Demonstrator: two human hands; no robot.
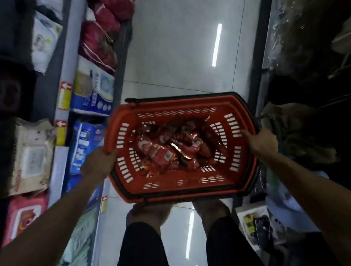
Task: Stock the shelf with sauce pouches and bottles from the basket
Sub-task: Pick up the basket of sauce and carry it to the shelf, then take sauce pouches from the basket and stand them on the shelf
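Red basket (188, 103) holding sauce pouches (166, 152); left hand (97, 164) clasps its rim at nine o'clock, right hand (261, 141) at three.

Basket (173, 108) mid-aisle, over the floor tiles (179, 42) and above the person's knees (149, 213). Sauce pouches (166, 152) heaped in its bottom. Left hand (97, 164) grips the left rim, right hand (261, 141) the right rim. Left shelving (65, 64) runs alongside: wipes pack (29, 158) near, tied bags (106, 18) farther off. Right shelving (272, 29) opposite, contents too dark to tell.
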